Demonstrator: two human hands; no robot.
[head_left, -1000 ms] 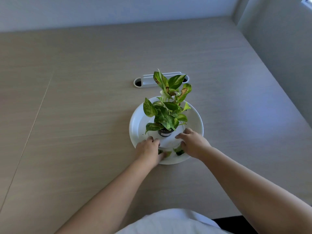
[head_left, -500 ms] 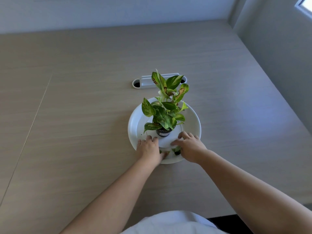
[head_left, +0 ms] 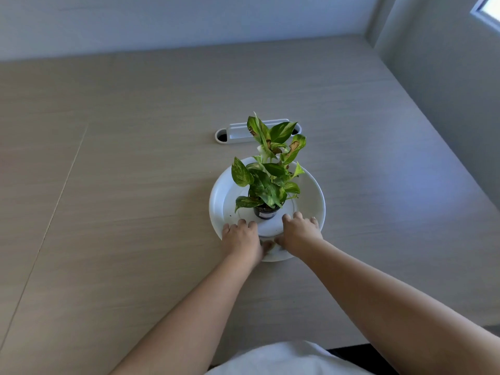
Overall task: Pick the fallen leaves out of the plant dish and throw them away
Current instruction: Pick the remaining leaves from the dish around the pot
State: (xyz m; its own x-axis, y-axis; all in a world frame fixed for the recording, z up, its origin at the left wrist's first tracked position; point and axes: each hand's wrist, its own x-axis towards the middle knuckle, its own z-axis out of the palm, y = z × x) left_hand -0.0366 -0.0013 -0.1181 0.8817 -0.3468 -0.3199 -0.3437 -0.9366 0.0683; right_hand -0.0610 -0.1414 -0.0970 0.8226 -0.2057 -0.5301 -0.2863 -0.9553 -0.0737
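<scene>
A small potted plant (head_left: 270, 180) with green and yellow leaves, some browned, stands in a dark pot (head_left: 266, 212) in the middle of a round white dish (head_left: 216, 196). My left hand (head_left: 242, 236) and my right hand (head_left: 297, 234) lie palm down, side by side, on the near part of the dish just in front of the pot. Their fingers curl onto the dish floor and the thumbs nearly meet. The fallen leaves are hidden under my hands, and I cannot see whether either hand grips one.
The dish sits on a wide beige wooden table (head_left: 121, 212). A white oblong cable port (head_left: 232, 133) is set into the table just behind the plant. A grey wall (head_left: 446, 104) borders the table on the right. No bin is in view.
Both hands have slid together and down over the green leaves at the dish's near edge, which showed between them before. The view has tilted up slightly.
</scene>
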